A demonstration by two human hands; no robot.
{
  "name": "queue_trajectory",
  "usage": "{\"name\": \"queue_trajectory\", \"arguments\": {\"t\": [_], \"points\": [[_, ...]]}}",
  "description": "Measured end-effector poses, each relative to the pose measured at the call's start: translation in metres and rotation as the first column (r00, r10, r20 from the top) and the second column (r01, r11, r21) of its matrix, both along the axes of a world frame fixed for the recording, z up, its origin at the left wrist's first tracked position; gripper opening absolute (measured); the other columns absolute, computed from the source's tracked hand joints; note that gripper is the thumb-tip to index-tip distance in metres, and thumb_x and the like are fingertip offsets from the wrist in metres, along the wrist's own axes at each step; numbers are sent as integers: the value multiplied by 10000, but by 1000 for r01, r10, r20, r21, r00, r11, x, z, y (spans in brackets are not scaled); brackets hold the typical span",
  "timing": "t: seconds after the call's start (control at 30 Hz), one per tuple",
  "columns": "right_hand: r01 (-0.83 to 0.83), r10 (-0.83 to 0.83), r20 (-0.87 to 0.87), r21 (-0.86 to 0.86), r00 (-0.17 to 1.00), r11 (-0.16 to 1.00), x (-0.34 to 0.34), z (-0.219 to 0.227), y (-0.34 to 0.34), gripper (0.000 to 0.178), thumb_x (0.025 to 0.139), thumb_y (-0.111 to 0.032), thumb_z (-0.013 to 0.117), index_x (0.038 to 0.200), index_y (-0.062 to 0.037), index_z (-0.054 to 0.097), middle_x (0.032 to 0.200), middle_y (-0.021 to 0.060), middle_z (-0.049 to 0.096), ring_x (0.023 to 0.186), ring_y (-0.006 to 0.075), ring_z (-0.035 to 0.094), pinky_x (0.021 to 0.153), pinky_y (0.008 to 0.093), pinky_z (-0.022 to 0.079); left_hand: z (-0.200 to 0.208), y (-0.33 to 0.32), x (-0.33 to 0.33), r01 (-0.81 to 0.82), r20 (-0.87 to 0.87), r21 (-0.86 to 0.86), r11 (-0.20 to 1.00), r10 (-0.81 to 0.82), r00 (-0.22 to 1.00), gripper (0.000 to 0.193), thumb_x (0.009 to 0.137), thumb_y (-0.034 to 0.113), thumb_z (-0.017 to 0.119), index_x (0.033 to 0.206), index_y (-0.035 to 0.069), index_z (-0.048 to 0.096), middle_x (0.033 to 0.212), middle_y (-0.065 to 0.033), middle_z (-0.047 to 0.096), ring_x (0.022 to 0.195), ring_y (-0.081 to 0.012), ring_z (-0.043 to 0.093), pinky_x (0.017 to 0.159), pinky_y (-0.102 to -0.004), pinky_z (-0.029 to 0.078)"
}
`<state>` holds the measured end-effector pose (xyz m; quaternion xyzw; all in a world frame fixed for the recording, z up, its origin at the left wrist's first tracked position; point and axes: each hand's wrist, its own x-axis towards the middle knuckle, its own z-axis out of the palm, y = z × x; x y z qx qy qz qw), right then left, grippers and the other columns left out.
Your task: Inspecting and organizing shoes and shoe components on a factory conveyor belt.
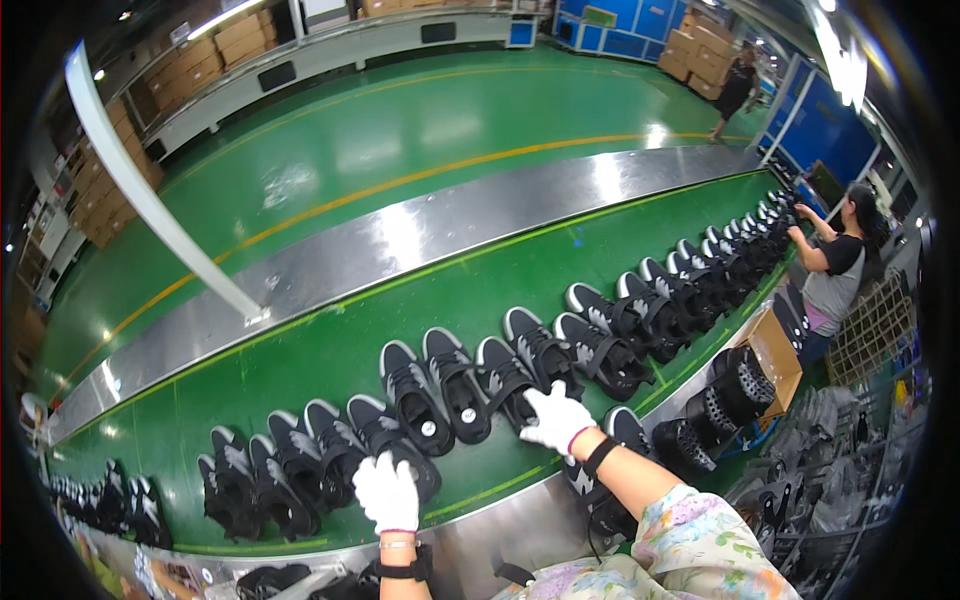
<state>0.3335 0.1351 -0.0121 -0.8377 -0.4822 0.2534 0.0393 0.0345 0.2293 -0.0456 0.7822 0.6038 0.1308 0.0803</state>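
My left hand (386, 492), in a white glove, is over the heel end of a black and grey shoe (385, 430). Its fingers are spread and seem to touch the shoe's side. My right hand (557, 420), also white-gloved, rests at the heel of another black and grey shoe (500, 372) with a loose strap. Its fingers are apart, and part of that heel is hidden behind them. Between my hands lie two shoes with round white stickers inside, a left one (408, 385) and a right one (447, 370). All have light grey toes pointing away from me.
The shoes form a long row on a green conveyor belt (330, 365) with a metal border (400, 235). At right, a co-worker (838, 265) reaches toward the row's far end. Black shoes and an open carton (778, 360) stand beside the belt. A white post (150, 190) rises at left.
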Motion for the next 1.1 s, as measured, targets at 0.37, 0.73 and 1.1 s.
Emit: {"name": "queue_trajectory", "arguments": {"t": [0.37, 0.73, 1.1], "points": [[-95, 93, -21, -98, 995, 991, 4, -9, 3, 479, 835, -381, 718, 1148, -25, 650, 1308, 425, 417, 908, 463, 664, 883, 470, 537, -15, 22, 0, -23, 113, -182, 983, 44, 993, 340, 837, 301, 668, 1048, 35, 647, 1101, -204, 527, 995, -410, 567, 846, -519, 477], [191, -96, -259, 374, 961, 908, 1, 101, 101, 409, 863, -418, 677, 807, -13, 675, 721, 178, 662, 720, 333, 668, 722, 435, 524, -12, 22, -1, -66, 32, -220, 973, 75, 997, 345, 847, 331, 704, 1037, 56, 620, 1127, -181, 507, 1014, -394, 563, 798, -505, 527], [-82, -76, 239, 588, 968, 805, 45, 14, 286, 391, 892, -376, 675, 1055, -29, 599, 1107, 290, 531, 927, 446, 630, 810, 503, 527, -6, 25, 0, -100, 95, -219, 970, 123, 988, 372, 829, 308, 727, 1086, 51, 650, 1150, -181, 527, 1033, -388, 555, 833, -491, 495]]}}
